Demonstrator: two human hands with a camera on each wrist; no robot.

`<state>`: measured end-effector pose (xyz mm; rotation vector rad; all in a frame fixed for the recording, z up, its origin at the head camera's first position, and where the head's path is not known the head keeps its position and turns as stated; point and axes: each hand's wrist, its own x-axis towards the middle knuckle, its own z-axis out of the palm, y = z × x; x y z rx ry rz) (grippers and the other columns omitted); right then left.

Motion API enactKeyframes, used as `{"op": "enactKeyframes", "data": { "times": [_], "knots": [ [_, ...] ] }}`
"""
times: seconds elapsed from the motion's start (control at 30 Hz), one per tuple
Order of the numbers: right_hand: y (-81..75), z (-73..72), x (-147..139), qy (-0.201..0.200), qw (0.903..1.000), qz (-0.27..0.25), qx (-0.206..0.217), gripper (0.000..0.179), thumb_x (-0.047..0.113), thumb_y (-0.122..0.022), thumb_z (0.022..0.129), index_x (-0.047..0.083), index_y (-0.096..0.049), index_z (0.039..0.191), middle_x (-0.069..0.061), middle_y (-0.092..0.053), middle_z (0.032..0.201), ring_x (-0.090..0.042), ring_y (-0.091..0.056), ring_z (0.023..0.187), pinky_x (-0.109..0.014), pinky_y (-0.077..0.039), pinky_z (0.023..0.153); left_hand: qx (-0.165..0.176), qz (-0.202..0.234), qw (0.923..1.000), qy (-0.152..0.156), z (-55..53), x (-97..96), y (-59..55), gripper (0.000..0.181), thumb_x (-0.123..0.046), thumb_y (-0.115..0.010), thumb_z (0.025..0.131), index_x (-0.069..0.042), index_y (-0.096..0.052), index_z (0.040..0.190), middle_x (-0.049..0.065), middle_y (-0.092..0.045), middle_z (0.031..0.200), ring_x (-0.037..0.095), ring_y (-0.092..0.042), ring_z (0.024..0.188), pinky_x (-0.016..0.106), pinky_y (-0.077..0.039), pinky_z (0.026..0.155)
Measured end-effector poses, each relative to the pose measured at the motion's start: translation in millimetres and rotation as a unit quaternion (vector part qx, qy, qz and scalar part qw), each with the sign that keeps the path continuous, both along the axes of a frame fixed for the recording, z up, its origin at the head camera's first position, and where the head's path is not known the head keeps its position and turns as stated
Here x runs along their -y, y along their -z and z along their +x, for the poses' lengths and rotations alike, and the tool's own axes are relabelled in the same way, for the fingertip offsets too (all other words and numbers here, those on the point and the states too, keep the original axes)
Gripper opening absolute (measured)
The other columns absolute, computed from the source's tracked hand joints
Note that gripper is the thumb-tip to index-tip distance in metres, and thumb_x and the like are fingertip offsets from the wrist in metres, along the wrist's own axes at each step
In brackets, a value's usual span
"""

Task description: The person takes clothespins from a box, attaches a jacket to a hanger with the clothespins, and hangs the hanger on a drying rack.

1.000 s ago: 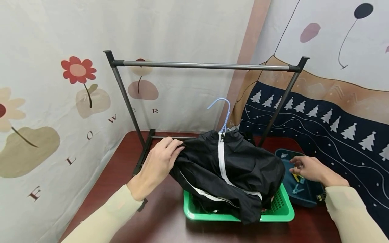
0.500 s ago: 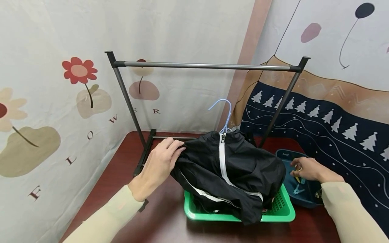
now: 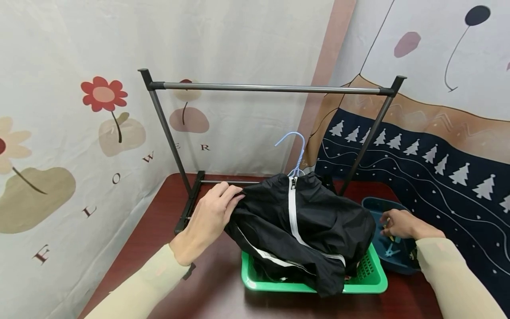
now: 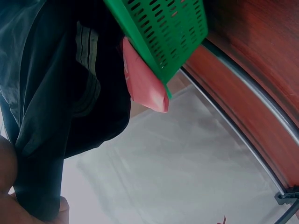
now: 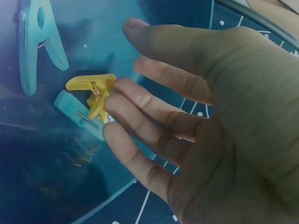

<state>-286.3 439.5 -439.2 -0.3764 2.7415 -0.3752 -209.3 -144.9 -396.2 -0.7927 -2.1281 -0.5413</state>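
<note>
A black jacket [image 3: 326, 212] with white zip trim lies over a green basket [image 3: 275, 285]. The hook of a light-blue hanger [image 3: 301, 153] rises from its collar. My left hand [image 3: 207, 217] pinches the jacket at its left shoulder, and the left wrist view shows the fabric between thumb and fingers. On the right, my right hand [image 3: 406, 224] reaches into a dark blue tray [image 3: 402, 265]. In the right wrist view its fingers are relaxed, thumb apart, with fingertips right at a yellow clothespin [image 5: 91, 82]. A teal clothespin [image 5: 74, 112] and a light-blue one [image 5: 30, 51] lie beside it.
A metal clothes rack with a grey top bar [image 3: 263, 87] stands behind the basket on the dark red table [image 3: 199, 288]. Pink cloth [image 4: 145, 86] shows by the basket in the left wrist view. Printed curtains [image 3: 239, 40] close off the back and sides.
My right hand has shifted slightly to the left over the tray, covering more of the yellow clothespin in the head view. My left hand keeps its hold on the jacket's shoulder.
</note>
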Motion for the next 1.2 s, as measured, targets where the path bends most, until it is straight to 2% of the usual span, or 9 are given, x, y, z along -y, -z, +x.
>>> {"op": "enactKeyframes", "data": {
  "times": [0.17,0.37,0.67,0.9,1.2],
  "knots": [
    [1.9,1.9,2,0.008,0.9999,-0.007,0.013,0.041,0.013,-0.087,0.101,-0.012,-0.075,0.131,-0.002,-0.082,0.094,-0.016,-0.071,0.087,-0.044,-0.062,0.083,0.001,0.001,1.0000,0.001,0.9,0.2,1.6,0.020,-0.003,-0.085,0.105,-0.005,-0.078,0.123,0.008,-0.066,0.100,0.019,-0.058,0.083,0.032,-0.053,0.065],
    [5.9,4.7,7,0.020,0.9990,-0.013,0.037,0.035,0.009,-0.087,0.101,-0.009,-0.075,0.129,-0.006,-0.080,0.100,-0.020,-0.066,0.088,-0.041,-0.056,0.081,0.001,0.001,1.0000,0.004,1.3,0.3,3.2,0.020,-0.002,-0.085,0.105,-0.005,-0.078,0.123,0.008,-0.065,0.100,0.018,-0.057,0.083,0.031,-0.051,0.065],
    [10.1,5.0,7,0.013,0.9992,0.002,0.037,0.028,0.010,-0.089,0.101,-0.003,-0.076,0.122,-0.013,-0.076,0.107,-0.023,-0.062,0.088,-0.042,-0.052,0.079,0.000,-0.001,1.0000,0.006,-0.5,0.3,3.3,0.020,-0.002,-0.085,0.104,-0.005,-0.078,0.122,0.008,-0.064,0.099,0.018,-0.056,0.083,0.031,-0.052,0.065],
    [11.8,4.4,8,0.011,0.9993,0.003,0.035,0.022,0.007,-0.090,0.099,0.002,-0.074,0.114,-0.009,-0.073,0.100,-0.022,-0.061,0.085,-0.041,-0.052,0.077,-0.002,-0.001,1.0000,0.008,-0.5,0.9,3.8,0.020,-0.001,-0.086,0.104,-0.005,-0.078,0.123,0.008,-0.064,0.099,0.018,-0.057,0.083,0.031,-0.053,0.065],
    [11.9,5.7,8,0.012,0.9994,0.011,0.032,0.020,0.008,-0.090,0.098,0.004,-0.074,0.109,-0.008,-0.068,0.101,-0.022,-0.059,0.085,-0.041,-0.051,0.078,0.002,-0.003,1.0000,0.009,-0.5,1.2,3.8,0.019,-0.002,-0.085,0.105,-0.005,-0.078,0.123,0.007,-0.065,0.100,0.018,-0.057,0.084,0.031,-0.053,0.066]
  ]
}}
